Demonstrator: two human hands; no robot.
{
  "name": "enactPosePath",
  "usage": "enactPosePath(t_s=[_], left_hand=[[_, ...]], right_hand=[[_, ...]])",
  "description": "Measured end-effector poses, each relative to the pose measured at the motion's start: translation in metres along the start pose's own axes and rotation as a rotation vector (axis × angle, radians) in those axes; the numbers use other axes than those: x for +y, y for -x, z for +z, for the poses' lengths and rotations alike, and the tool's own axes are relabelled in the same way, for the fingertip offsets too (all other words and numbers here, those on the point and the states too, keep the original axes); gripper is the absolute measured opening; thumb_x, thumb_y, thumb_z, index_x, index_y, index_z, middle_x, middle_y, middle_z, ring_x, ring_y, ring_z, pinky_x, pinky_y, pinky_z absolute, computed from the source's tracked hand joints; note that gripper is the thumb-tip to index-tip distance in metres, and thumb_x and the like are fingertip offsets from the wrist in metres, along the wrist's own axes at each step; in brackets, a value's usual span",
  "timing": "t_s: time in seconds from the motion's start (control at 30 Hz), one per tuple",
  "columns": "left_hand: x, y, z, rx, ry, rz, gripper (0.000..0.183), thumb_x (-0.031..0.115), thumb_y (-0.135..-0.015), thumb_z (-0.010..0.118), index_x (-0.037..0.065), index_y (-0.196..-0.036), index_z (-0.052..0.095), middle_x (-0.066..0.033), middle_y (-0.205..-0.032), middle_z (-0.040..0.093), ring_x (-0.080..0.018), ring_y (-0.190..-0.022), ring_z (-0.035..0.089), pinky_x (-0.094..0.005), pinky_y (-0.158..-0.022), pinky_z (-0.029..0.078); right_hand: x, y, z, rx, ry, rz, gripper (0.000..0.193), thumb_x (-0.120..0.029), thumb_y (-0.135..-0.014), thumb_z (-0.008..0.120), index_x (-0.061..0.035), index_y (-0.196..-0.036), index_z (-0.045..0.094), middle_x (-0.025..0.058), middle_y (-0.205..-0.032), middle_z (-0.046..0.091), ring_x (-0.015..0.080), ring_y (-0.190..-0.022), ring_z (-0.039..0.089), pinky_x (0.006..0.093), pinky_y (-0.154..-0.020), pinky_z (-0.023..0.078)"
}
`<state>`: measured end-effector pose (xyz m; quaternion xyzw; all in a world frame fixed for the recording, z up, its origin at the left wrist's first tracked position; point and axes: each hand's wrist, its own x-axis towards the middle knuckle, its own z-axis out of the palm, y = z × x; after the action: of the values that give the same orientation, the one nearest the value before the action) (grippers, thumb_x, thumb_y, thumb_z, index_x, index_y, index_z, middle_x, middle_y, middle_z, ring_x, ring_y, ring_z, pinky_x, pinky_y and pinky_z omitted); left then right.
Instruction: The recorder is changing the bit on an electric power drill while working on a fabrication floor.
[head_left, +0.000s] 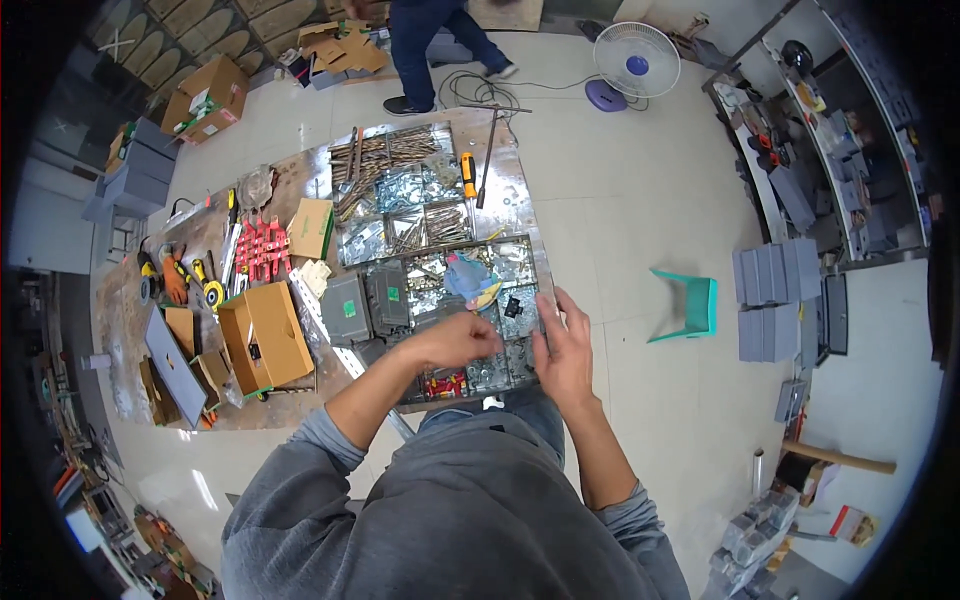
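A dark compartment tray point(533, 262) full of small metal hardware stands at the near edge of the table. Above its near compartments hovers my left hand point(455, 342), fingers curled together and slightly blurred; whatever they may hold is too small to make out. My right hand point(566, 355) grips the tray's right side, with thumb and fingers at its rim. A crumpled blue cloth point(466, 277) and a small black part point(513, 307) lie on the tray. Red and yellow small pieces point(446, 384) fill a near compartment, partly beneath my left wrist.
Beyond lies a second tray with drill bits point(385, 152) and an orange screwdriver point(468, 176). Grey cases point(348, 308), an open cardboard box point(268, 337) and red clamps point(263, 248) sit leftward. A person point(420, 50) walks behind the table. A fan point(637, 62) and green stool point(700, 308) stand rightward.
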<state>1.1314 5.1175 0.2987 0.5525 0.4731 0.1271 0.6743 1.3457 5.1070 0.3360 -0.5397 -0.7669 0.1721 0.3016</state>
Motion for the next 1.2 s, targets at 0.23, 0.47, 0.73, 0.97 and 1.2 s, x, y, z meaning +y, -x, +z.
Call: enactPosePath(t_s=[0.23, 0.47, 0.73, 0.97, 1.2], left_hand=[[0.001, 0.024, 0.030, -0.181, -0.087, -0.035, 0.020, 0.020, -0.086, 0.062, 0.001, -0.090, 0.066, -0.0034, -0.074, 0.065, -0.0094, -0.067, 0.055, -0.0285, -0.061, 0.045], [-0.036, 0.052, 0.069, -0.285, -0.239, 0.061, 0.020, 0.019, -0.083, 0.059, 0.001, -0.088, 0.066, -0.0088, -0.077, 0.066, -0.0166, -0.066, 0.060, -0.0326, -0.061, 0.046], [-0.051, 0.079, 0.133, -0.389, -0.551, -0.017, 0.024, 0.023, -0.080, 0.060, 0.001, -0.091, 0.065, -0.0163, -0.087, 0.066, -0.0309, -0.080, 0.063, -0.0393, -0.070, 0.048], [-0.055, 0.131, 0.201, 0.310, -0.476, 0.125, 0.047, 0.027, -0.079, 0.064, 0.001, -0.117, 0.054, -0.0213, -0.111, 0.058, -0.0365, -0.097, 0.058, -0.0406, -0.083, 0.048], [-0.080, 0.227, 0.221, 0.607, -0.166, -0.063, 0.061, 0.029, -0.079, 0.066, -0.001, -0.128, 0.046, -0.0226, -0.120, 0.053, -0.0346, -0.107, 0.055, -0.0401, -0.092, 0.045]], right_hand=[[0.007, 0.049, -0.009, -0.402, -0.094, -0.043, 0.028, -0.009, -0.077, 0.065, -0.0042, -0.105, 0.065, 0.0141, -0.099, 0.065, 0.0340, -0.094, 0.058, 0.0404, -0.084, 0.047], [-0.017, 0.104, -0.025, -0.566, -0.251, -0.005, 0.022, -0.014, -0.081, 0.067, -0.0064, -0.102, 0.068, 0.0145, -0.092, 0.066, 0.0325, -0.084, 0.062, 0.0368, -0.076, 0.050], [-0.014, 0.178, -0.034, -0.882, -0.380, 0.105, 0.022, -0.020, -0.085, 0.061, -0.0040, -0.099, 0.067, 0.0169, -0.090, 0.066, 0.0341, -0.083, 0.061, 0.0379, -0.075, 0.049], [0.018, 0.241, -0.035, -0.865, -0.418, 0.267, 0.020, -0.013, -0.087, 0.061, 0.0003, -0.102, 0.066, 0.0114, -0.080, 0.069, 0.0174, -0.072, 0.065, 0.0287, -0.069, 0.051], [-0.005, 0.246, -0.001, -0.830, -0.716, 0.475, 0.020, -0.015, -0.088, 0.062, 0.0021, -0.098, 0.064, 0.0099, -0.082, 0.068, 0.0140, -0.074, 0.064, 0.0271, -0.068, 0.050]])
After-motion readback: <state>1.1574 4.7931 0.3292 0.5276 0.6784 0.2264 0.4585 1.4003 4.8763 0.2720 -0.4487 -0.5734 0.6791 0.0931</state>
